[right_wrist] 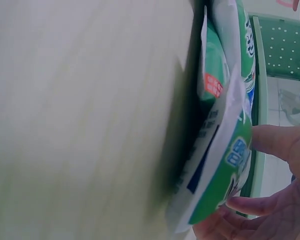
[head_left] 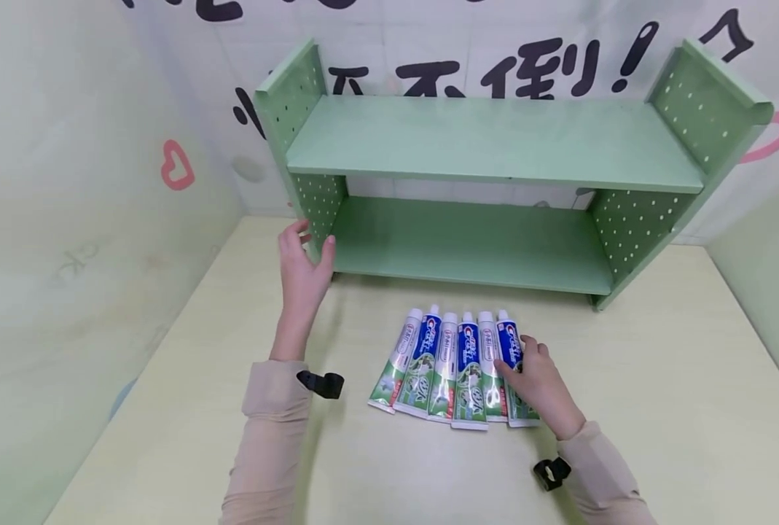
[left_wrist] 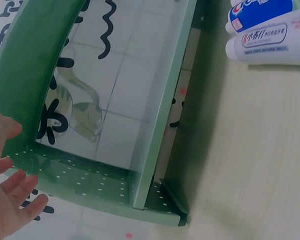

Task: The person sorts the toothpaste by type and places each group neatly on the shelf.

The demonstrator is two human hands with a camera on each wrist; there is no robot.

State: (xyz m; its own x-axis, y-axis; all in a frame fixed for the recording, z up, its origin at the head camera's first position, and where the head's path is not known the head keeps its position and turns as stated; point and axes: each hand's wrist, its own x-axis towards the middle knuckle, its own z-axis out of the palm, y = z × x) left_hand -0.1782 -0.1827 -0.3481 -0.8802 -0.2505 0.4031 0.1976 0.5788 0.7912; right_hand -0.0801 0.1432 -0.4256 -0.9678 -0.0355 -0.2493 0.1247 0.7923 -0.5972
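Several toothpaste tubes lie side by side on the table, caps toward the shelf; white-and-green ones [head_left: 443,364] alternate with blue-and-green ones [head_left: 470,372]. My right hand [head_left: 541,383] spans the rightmost toothpaste tube [head_left: 510,343], thumb on its left side and fingers on its right. The right wrist view shows the thumb and curled fingers pinching this tube [right_wrist: 225,170] by its edges. My left hand [head_left: 304,273] is at the left side panel of a green two-tier shelf [head_left: 494,142], fingers spread. In the left wrist view, thumb and fingers straddle that panel [left_wrist: 85,180].
The shelf stands at the back of the pale table [head_left: 389,474], its lower board [head_left: 468,237] just behind the tube caps. Dotted side panels rise at both ends. A wall with black lettering [head_left: 428,73] is behind it, and another wall [head_left: 87,219] runs along the left.
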